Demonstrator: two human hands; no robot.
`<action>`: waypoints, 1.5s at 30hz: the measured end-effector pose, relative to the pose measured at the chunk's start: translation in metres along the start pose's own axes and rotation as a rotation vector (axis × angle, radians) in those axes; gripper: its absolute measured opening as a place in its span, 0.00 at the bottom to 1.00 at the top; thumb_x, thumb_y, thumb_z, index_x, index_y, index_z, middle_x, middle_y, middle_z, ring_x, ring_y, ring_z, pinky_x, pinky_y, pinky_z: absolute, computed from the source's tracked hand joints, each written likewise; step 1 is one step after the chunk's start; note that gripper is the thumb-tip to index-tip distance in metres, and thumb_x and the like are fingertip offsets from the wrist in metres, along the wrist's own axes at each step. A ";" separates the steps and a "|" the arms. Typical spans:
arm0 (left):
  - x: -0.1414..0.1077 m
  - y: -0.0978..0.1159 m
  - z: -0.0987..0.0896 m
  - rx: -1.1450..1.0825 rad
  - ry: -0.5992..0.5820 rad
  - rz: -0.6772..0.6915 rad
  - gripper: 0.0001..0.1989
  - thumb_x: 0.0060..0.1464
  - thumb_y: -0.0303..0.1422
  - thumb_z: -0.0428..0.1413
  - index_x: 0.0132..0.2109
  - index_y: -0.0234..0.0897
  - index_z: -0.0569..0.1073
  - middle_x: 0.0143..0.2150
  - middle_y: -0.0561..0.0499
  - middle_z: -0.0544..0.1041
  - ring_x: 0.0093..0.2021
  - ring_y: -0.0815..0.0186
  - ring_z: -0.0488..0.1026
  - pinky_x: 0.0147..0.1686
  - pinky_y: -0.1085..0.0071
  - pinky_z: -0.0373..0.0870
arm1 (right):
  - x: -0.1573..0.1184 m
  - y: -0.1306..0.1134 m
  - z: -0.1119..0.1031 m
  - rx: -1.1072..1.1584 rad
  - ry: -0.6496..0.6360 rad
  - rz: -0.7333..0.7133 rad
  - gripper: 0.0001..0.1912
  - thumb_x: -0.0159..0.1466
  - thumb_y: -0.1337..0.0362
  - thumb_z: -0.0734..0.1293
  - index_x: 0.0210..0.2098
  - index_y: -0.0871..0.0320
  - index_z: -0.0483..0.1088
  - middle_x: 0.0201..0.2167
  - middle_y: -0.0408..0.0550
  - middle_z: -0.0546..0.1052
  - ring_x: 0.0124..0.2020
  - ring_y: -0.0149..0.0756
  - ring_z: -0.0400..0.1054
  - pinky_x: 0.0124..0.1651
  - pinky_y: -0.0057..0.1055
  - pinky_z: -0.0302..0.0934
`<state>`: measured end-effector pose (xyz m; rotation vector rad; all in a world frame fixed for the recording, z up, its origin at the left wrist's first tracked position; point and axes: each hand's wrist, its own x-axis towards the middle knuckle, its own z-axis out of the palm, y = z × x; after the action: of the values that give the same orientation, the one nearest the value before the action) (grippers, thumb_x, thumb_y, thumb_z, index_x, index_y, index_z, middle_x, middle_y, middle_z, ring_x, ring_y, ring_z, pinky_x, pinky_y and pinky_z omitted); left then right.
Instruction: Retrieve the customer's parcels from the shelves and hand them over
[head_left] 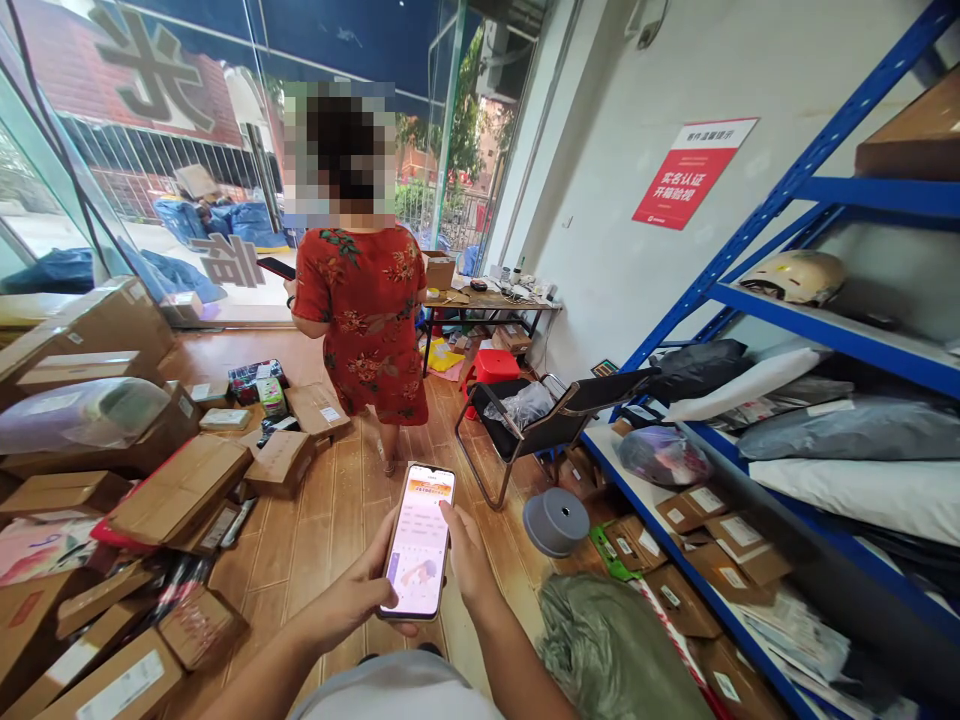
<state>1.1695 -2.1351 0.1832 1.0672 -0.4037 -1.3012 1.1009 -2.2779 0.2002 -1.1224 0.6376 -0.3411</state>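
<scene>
As it's held, the phone [417,545] points lengthwise forward.

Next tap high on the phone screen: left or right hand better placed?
Right hand, probably: its thumb is by the upper right edge of the phone, while the left hand has its thumb at the lower left.
</scene>
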 end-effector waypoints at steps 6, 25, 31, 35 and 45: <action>-0.003 0.007 -0.002 -0.044 -0.075 -0.001 0.51 0.40 0.24 0.49 0.68 0.59 0.36 0.60 0.48 0.65 0.54 0.51 0.69 0.36 0.65 0.76 | 0.002 0.009 0.001 -0.083 0.104 -0.028 0.39 0.40 0.29 0.65 0.29 0.60 0.73 0.28 0.48 0.77 0.33 0.39 0.68 0.38 0.34 0.61; 0.006 -0.004 -0.005 -0.003 0.105 0.015 0.54 0.50 0.38 0.57 0.67 0.53 0.22 0.58 0.38 0.67 0.43 0.47 0.75 0.21 0.69 0.73 | -0.002 0.009 0.000 -0.078 0.018 -0.048 0.20 0.49 0.46 0.62 0.27 0.58 0.67 0.24 0.44 0.72 0.28 0.36 0.65 0.31 0.32 0.59; 0.007 0.003 -0.009 0.042 0.010 0.011 0.46 0.49 0.36 0.52 0.68 0.50 0.33 0.54 0.41 0.70 0.45 0.51 0.74 0.23 0.71 0.73 | 0.008 -0.003 0.009 0.109 -0.015 -0.017 0.30 0.42 0.45 0.72 0.36 0.61 0.68 0.27 0.46 0.77 0.28 0.34 0.68 0.33 0.30 0.61; 0.009 -0.002 -0.013 0.173 0.036 -0.005 0.45 0.47 0.37 0.51 0.69 0.48 0.40 0.52 0.43 0.71 0.37 0.58 0.74 0.26 0.68 0.73 | 0.023 -0.003 0.013 0.138 0.091 -0.085 0.32 0.42 0.47 0.76 0.37 0.59 0.63 0.25 0.40 0.74 0.26 0.29 0.66 0.32 0.27 0.60; 0.051 -0.047 -0.067 -0.143 0.002 0.266 0.42 0.38 0.39 0.63 0.63 0.44 0.60 0.60 0.45 0.69 0.61 0.44 0.62 0.62 0.47 0.55 | 0.047 0.038 0.021 0.245 0.067 0.007 0.34 0.46 0.38 0.71 0.40 0.56 0.64 0.28 0.44 0.77 0.31 0.40 0.73 0.33 0.34 0.66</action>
<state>1.2082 -2.1495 0.0957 0.8626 -0.4288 -1.0755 1.1478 -2.2737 0.1576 -0.8771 0.6404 -0.4402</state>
